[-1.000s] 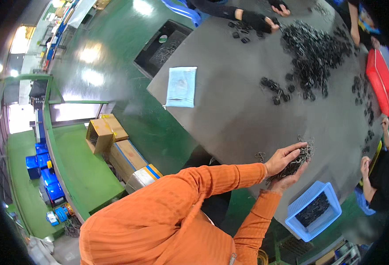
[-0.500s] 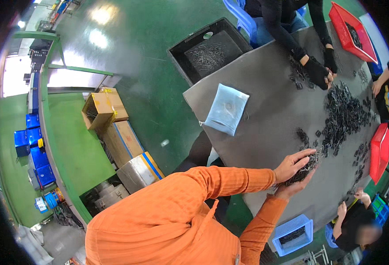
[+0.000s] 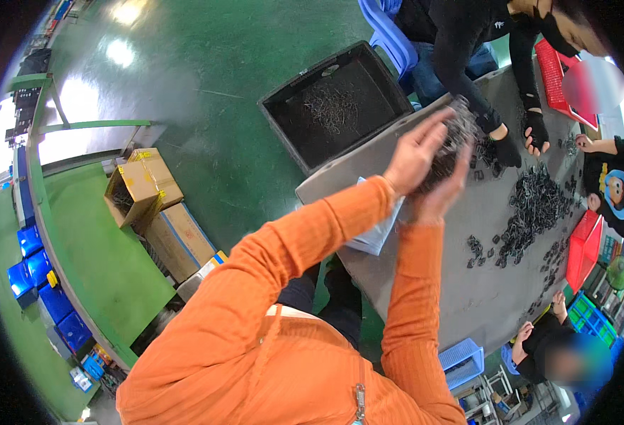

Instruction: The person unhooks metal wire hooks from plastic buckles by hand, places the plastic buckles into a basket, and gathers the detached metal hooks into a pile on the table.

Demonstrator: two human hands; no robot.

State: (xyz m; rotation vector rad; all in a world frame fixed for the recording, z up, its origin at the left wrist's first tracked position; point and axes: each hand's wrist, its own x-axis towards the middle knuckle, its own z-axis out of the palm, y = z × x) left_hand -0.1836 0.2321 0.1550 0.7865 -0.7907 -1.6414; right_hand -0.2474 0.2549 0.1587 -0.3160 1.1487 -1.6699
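Cupped between my two hands is a clump of thin dark metal wire pieces [image 3: 455,138], raised over the grey table [image 3: 425,283]. My left hand [image 3: 412,159] presses it from the left with fingers stretched along it. From the right and near side, my right hand [image 3: 442,190] supports it; motion blurs both hands somewhat. On the table to the right spreads a pile of small black parts [image 3: 539,205], apart from my hands. A light blue bag [image 3: 372,237] lies beneath my forearms, partly hidden by them.
A black bin [image 3: 284,138] holding loose wire pieces stands beyond the table's left edge. A co-worker's gloved hand [image 3: 507,150] is close by on the far side. Red baskets [image 3: 582,248] and a blue basket [image 3: 462,361] sit around the table. Cardboard boxes [image 3: 177,241] stand left.
Both my hands have moved up and to the left, carrying the wire clump away from beside the black pile. The far co-worker leans further over the table.
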